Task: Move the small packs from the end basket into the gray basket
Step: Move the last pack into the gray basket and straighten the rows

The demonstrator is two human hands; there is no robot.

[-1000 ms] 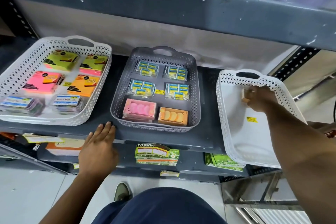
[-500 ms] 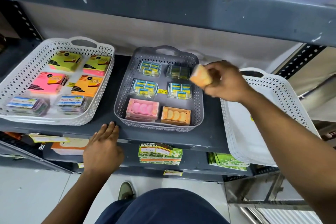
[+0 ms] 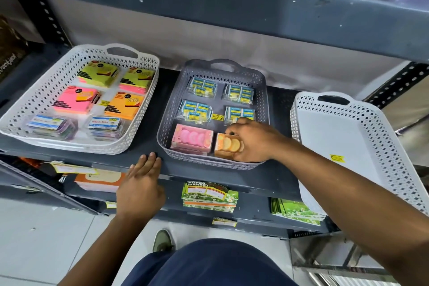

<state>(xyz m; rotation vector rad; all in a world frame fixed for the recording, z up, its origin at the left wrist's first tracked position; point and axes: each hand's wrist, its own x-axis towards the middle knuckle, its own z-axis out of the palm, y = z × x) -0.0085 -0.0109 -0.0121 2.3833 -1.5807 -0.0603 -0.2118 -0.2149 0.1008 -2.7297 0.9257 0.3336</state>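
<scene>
The gray basket (image 3: 173, 109) sits mid-shelf with several blue-and-yellow packs (image 3: 202, 87), a pink pack (image 3: 191, 138) and an orange pack (image 3: 226, 145) in its front row. My right hand (image 3: 251, 139) is inside the basket's front right corner, fingers closed around the orange pack's right end, on top of the orange stack. The white end basket (image 3: 380, 137) at the right shows only a yellow sticker (image 3: 336, 158) inside. My left hand (image 3: 141, 186) rests flat on the shelf's front edge, fingers apart, holding nothing.
A white basket (image 3: 30, 109) at the left holds sticky-note pads and card packs. An upper shelf beam (image 3: 232, 0) overhangs the baskets. The lower shelf carries green label packs (image 3: 209, 195) and a second green stack (image 3: 294, 212). My shoe (image 3: 163, 240) shows on the floor.
My right hand lifted an orange pack out of the white end basket, carried it left over the gray basket and lowered it into the front right corner. The left hand stayed put.
</scene>
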